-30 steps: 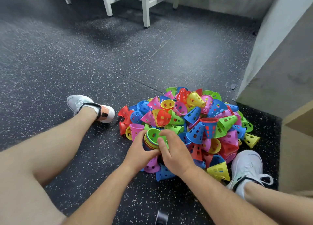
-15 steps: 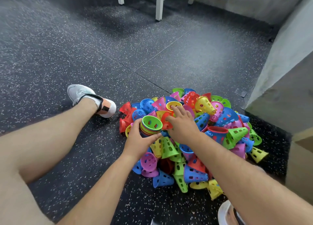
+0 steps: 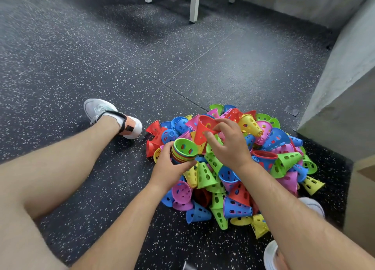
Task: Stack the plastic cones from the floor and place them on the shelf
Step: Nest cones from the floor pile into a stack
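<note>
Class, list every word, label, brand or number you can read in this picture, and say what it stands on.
None can be read.
Pile of plastic cones, red cone, stack of cones: holes only, no print.
Grey shoe: dark mark on its orange heel patch, too blurred to read.

One wide-angle camera on the person's head looks forward and down, close above the left hand [image 3: 168,172] and right hand [image 3: 229,145] at mid-frame. Beyond the fingers [image 3: 221,123] the speckled floor [image 3: 101,56] recedes to white furniture legs [image 3: 194,5] at the top edge.
</note>
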The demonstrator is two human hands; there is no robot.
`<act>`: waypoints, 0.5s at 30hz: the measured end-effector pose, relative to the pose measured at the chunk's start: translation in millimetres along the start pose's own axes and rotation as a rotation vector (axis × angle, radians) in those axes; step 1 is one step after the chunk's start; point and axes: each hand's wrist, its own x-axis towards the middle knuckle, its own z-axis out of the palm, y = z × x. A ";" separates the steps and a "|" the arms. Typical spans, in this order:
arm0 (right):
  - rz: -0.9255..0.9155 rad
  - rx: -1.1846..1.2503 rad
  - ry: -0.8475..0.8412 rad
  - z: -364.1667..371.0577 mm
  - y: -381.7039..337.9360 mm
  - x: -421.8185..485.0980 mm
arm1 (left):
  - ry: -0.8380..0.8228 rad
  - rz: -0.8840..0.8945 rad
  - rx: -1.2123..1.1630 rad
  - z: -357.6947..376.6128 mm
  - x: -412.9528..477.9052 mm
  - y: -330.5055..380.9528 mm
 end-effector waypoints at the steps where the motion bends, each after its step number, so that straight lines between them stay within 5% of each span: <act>1: -0.013 0.021 -0.021 -1.4 -3.6 -1.1 | 0.001 0.000 -0.010 -0.8 -0.2 0.1; 15: 0.021 0.062 -0.418 -9.0 -27.0 -14.7 | -0.016 0.045 -0.054 5.3 -0.6 13.9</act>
